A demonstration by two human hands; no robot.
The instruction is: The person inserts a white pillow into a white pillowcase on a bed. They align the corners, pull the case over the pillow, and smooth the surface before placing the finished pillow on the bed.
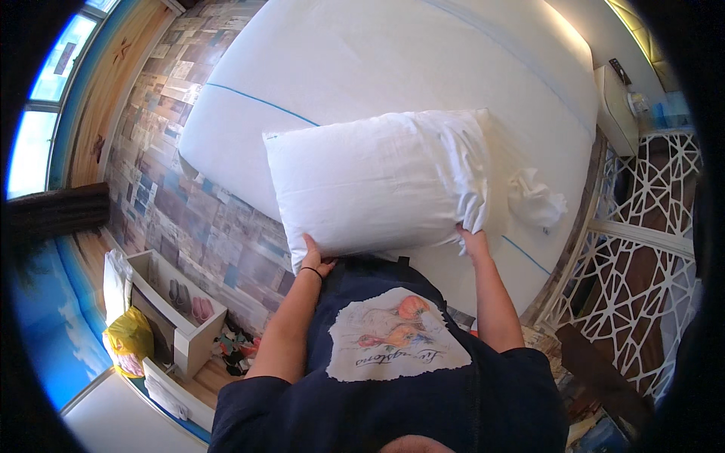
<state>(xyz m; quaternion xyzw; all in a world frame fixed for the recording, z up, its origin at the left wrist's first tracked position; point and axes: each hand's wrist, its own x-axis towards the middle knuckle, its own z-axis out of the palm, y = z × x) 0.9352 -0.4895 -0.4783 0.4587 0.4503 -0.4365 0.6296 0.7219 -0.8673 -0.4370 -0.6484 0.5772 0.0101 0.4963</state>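
A white pillow (370,181) in a white pillowcase lies across the near edge of the bed, close against my body. The case looks smooth on the left and bunched into folds at the right end. My left hand (316,257), with a dark band at the wrist, grips the pillow's near left corner, thumb on top and fingers partly underneath. At the near right corner, my right hand (473,240) is closed on the gathered cloth of the pillowcase. A crumpled white cloth (536,198) rests on the bed just right of the pillow.
The bed (423,57) has a white cover with a blue line. Patterned flooring (162,162) runs along its left. An open white cabinet (177,302) with slippers and a yellow bag (128,340) stand at lower left. At right are a white lattice screen (642,196) and nightstand (615,113).
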